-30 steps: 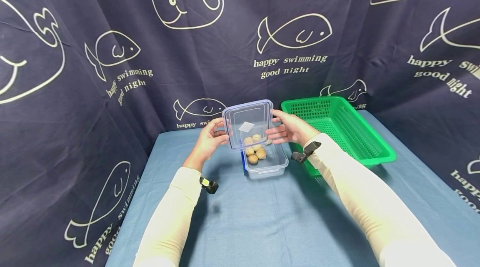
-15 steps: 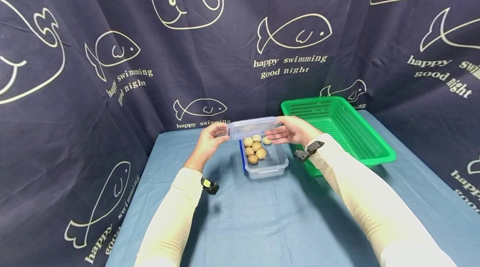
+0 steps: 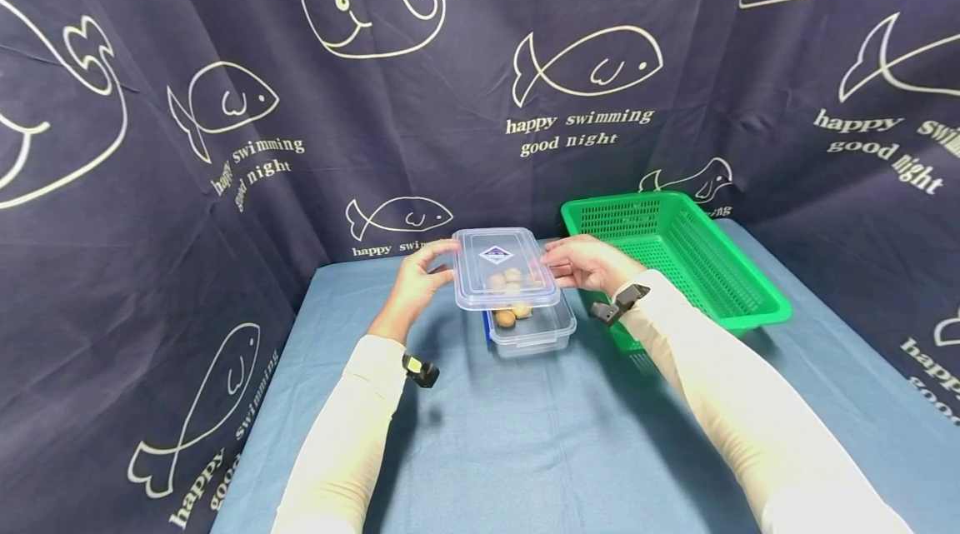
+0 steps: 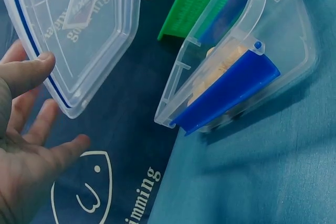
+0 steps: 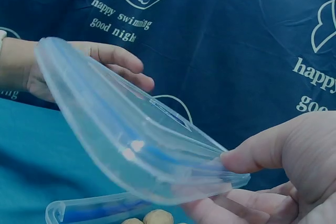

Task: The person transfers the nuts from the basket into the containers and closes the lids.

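A clear plastic lid (image 3: 480, 288) with a diamond-shaped label hangs tilted above a clear food container (image 3: 536, 341). My left hand (image 3: 418, 277) pinches the lid's left edge, thumb on one face and fingers behind, as the left wrist view shows. At the opposite edge my right hand (image 3: 588, 262) grips it between thumb and fingers; in the right wrist view the thumb (image 5: 257, 150) presses on the rim. Several walnuts (image 3: 506, 319) lie in the container, partly seen through the lid. A blue locking flap (image 4: 231, 94) hangs out from the container's left side.
A green perforated basket (image 3: 757, 313) stands on the right of the blue-covered table (image 3: 487, 442), close by the right forearm. A dark fish-print curtain (image 3: 465, 142) encloses the back and sides.
The lid has turned over in my hands, from upright through nearly edge-on to its labelled face showing upward. It now overlaps more of the container. Both hands have stayed at its edges.
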`<control>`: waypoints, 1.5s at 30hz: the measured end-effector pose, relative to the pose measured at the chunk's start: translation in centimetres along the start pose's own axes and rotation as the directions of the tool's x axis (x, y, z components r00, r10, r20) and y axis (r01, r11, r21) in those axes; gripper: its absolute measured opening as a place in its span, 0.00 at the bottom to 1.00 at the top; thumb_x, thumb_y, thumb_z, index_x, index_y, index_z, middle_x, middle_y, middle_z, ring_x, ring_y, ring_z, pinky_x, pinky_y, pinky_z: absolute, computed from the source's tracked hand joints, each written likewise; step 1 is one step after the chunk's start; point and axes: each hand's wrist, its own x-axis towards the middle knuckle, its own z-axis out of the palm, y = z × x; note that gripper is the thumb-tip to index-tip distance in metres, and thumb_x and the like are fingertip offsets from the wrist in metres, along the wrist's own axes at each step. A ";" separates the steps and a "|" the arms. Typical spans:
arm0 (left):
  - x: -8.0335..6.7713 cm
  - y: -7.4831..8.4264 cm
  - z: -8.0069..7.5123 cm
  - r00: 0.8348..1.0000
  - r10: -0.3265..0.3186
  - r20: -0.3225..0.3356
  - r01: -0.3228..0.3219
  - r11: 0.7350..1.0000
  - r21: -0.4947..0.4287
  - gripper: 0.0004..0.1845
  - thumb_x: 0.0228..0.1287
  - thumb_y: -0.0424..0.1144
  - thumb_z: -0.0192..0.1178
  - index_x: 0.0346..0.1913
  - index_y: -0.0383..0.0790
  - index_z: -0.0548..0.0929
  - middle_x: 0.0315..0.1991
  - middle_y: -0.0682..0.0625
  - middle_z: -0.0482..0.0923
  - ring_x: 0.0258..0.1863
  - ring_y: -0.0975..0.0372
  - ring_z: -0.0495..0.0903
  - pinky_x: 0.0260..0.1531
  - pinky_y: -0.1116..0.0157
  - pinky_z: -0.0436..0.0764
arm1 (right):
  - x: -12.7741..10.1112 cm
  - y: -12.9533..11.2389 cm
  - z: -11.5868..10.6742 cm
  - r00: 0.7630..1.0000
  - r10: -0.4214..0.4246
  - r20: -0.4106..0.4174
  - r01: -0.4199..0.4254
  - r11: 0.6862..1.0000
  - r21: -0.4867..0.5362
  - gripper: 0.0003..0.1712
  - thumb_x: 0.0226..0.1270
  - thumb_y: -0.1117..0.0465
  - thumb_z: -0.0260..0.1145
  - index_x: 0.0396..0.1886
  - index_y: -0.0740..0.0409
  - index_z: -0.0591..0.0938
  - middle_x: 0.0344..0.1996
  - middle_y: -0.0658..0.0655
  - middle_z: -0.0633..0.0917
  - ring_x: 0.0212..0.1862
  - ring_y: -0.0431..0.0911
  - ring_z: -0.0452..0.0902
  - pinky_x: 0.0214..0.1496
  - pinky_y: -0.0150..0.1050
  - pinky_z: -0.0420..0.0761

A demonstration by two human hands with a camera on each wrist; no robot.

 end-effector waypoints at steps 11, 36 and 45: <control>-0.2 0.2 -0.1 0.962 -0.268 0.046 0.271 0.931 -0.246 0.51 0.59 0.16 0.61 0.81 0.54 0.55 0.70 0.35 0.68 0.60 0.43 0.78 0.46 0.57 0.85 | -0.1 0.0 -0.2 1.000 0.000 0.014 0.000 1.000 0.009 0.45 0.71 0.75 0.58 0.81 0.63 0.48 0.36 0.52 0.88 0.31 0.45 0.87 0.36 0.40 0.87; -0.2 2.1 0.2 0.861 -0.486 0.151 0.499 0.750 -0.434 0.33 0.80 0.41 0.45 0.82 0.52 0.47 0.76 0.35 0.59 0.50 0.43 0.85 0.32 0.50 0.87 | 0.2 0.8 0.0 0.999 -0.032 -0.009 0.031 0.998 -0.059 0.46 0.71 0.75 0.59 0.82 0.58 0.48 0.68 0.63 0.74 0.37 0.45 0.89 0.32 0.37 0.86; -0.4 2.4 1.0 0.843 -0.519 0.139 0.527 0.747 -0.406 0.33 0.80 0.45 0.45 0.82 0.50 0.49 0.75 0.32 0.58 0.67 0.32 0.68 0.41 0.44 0.85 | 0.1 1.0 0.0 0.993 -0.082 -0.080 0.061 0.970 -0.236 0.44 0.69 0.73 0.60 0.81 0.60 0.53 0.69 0.69 0.73 0.40 0.43 0.85 0.38 0.38 0.85</control>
